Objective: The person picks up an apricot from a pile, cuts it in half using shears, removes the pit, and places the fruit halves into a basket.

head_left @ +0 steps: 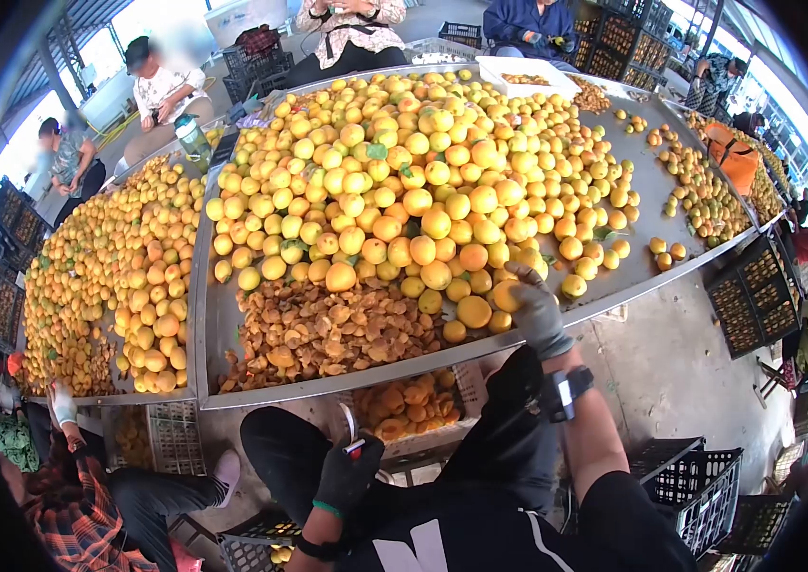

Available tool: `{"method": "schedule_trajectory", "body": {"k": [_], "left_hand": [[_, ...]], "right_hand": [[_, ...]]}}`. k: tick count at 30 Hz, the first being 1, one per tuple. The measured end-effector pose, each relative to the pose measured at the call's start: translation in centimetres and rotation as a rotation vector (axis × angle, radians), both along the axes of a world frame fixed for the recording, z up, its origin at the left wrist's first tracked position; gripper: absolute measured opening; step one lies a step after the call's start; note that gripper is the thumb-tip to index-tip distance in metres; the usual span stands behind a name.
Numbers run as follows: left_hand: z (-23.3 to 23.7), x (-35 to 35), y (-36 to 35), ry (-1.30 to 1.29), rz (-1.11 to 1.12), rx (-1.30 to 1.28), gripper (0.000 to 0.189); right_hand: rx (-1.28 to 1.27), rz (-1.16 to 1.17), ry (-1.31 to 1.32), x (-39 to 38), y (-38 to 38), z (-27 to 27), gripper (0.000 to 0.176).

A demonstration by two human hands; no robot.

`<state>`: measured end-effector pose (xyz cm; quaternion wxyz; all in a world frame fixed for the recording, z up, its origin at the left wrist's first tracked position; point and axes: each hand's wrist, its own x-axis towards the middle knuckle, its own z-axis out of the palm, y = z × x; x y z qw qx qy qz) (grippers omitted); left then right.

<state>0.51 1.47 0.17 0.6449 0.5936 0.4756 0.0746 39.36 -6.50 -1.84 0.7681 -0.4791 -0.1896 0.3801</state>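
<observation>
My left hand (348, 474), in a dark glove with a green cuff, is closed around a small knife (354, 445) with a red and white handle. Its pale curved blade points up, in front of the table edge. At the front of the heap my right hand (539, 315), in a grey glove, curls its fingers against a yellow-orange apricot (506, 296); part of its grip is hidden. Other apricots (473, 312) lie beside it. Left of them is a pile of split apricot pieces (337, 329). Below the table edge, a crate (470, 389) holds orange apricot halves (409, 405).
The metal table (628, 286) has a raised rim. A white tray (525, 69) sits at its far side. On the left, another table bears more apricots (151, 286). A person in a plaid shirt (80, 505) sits close on my left. Black crates (695, 481) stand at right.
</observation>
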Motion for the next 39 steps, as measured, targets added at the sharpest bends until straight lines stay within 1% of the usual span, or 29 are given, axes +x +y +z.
{"method": "schedule_trajectory", "body": {"k": [1,2,4,5,6,8,9,10,12,13,14,16,17,19,20,22,23,24,25,26,28,29,30,32,33,35,36,38,39], "left_hand": [[-0.1,0.0,0.0,0.005,0.027,-0.039,0.015],[0.0,0.0,0.0,0.006,0.022,-0.038,0.015],[0.4,0.0,0.0,-0.027,0.044,-0.059,0.013],[0.6,0.0,0.0,-0.028,0.036,-0.058,0.013],[0.9,0.2,0.0,-0.049,0.040,-0.086,0.013],[0.9,0.3,-0.2,-0.070,0.043,-0.118,0.012],[0.9,0.5,-0.3,-0.046,0.039,-0.092,0.013],[0.8,0.6,-0.3,-0.023,0.036,-0.066,0.013],[0.8,0.5,-0.4,-0.029,0.019,-0.057,0.014],[0.7,0.4,-0.4,-0.031,0.007,-0.049,0.014],[0.6,0.3,-0.5,-0.034,0.005,-0.049,0.014],[0.3,0.2,-0.4,-0.044,0.024,0.032,0.005],[0.5,0.3,-0.4,-0.046,0.018,0.035,0.005],[0.9,0.5,-0.5,-0.061,0.089,-0.073,0.005],[-0.3,0.3,-0.3,-0.061,0.083,-0.072,0.005],[-3.5,-0.9,0.1,-0.114,-0.116,0.236,0.005],[-3.0,-0.4,0.2,-0.120,-0.123,0.240,0.005],[-2.2,0.4,0.2,-0.070,-0.104,0.196,0.012],[-1.5,0.7,-0.1,-0.004,-0.082,0.145,0.020],[-1.1,0.9,-0.3,0.001,-0.074,0.144,0.020],[-0.4,1.4,-0.7,0.031,-0.119,0.202,0.022],[-0.1,1.4,-0.9,0.030,-0.118,0.211,0.022],[0.0,1.4,-1.1,0.071,-0.155,0.270,0.023],[1.1,1.7,-1.1,0.108,-0.179,0.335,0.025],[1.8,1.6,-1.3,0.059,-0.188,0.367,0.025],[2.4,1.4,-1.4,0.029,-0.189,0.391,0.025],[2.2,1.4,-1.2,0.032,-0.210,0.413,0.027],[2.0,1.7,-0.7,0.046,-0.221,0.432,0.029],[2.1,2.0,-0.7,0.089,-0.258,0.589,0.032]], "right_hand": [[-0.263,-0.154,-0.703,-0.1,0.1,0.4,0.055],[-0.264,-0.160,-0.702,-0.3,0.0,0.6,0.055],[-0.557,-0.073,-1.349,-0.9,-0.3,1.3,0.063],[-0.592,-0.020,-1.357,-0.5,-0.5,0.7,0.073],[-0.595,-0.026,-1.360,-0.1,-0.6,0.8,0.073],[-0.399,-0.056,-1.063,0.4,-1.0,0.9,0.087],[-0.431,-0.057,-1.067,1.3,-1.4,0.3,0.098],[-0.433,-0.063,-1.070,1.8,-2.0,0.4,0.098],[-0.455,-0.188,-1.143,2.6,-3.4,0.4,0.097],[-0.503,-0.267,-1.174,2.8,-4.4,0.5,0.092],[-0.504,-0.270,-1.176,3.6,-5.6,-0.5,0.092],[-1.206,-0.667,-1.284,5.4,-7.4,-3.6,0.084],[-1.207,-0.674,-1.281,5.3,-8.0,-4.3,0.084],[-1.450,-0.527,-1.246,5.2,-9.1,-5.2,0.075],[-1.453,-0.533,-1.242,4.5,-8.7,-4.4,0.075],[-1.195,-0.058,-1.621,1.4,-7.9,-2.7,0.061],[-1.199,-0.070,-1.620,0.7,-7.5,0.9,0.061],[-1.228,0.117,-1.240,0.6,-6.6,6.3,0.057],[-1.224,0.304,-0.845,0.2,-5.7,8.8,0.054],[-1.220,0.314,-0.846,-0.1,-5.0,8.6,0.054],[-0.914,-0.185,-1.316,-0.4,-3.5,7.3,0.055],[-1.100,-0.074,-1.370,-0.1,-2.6,6.1,0.059],[-1.032,-0.018,-1.412,1.0,-2.2,3.3,0.059],[-0.938,-0.044,-1.266,0.9,-2.0,3.6,0.053],[-0.931,-0.031,-1.275,0.5,-1.9,3.5,0.053],[-0.196,0.025,-0.092,-2.1,-2.1,4.1,0.055],[-0.199,0.041,-0.085,-4.0,-2.5,4.7,0.055],[0.244,0.276,0.578,-8.3,-3.2,6.1,0.052],[0.234,0.394,0.510,-9.6,-3.2,4.9,0.052]]}}
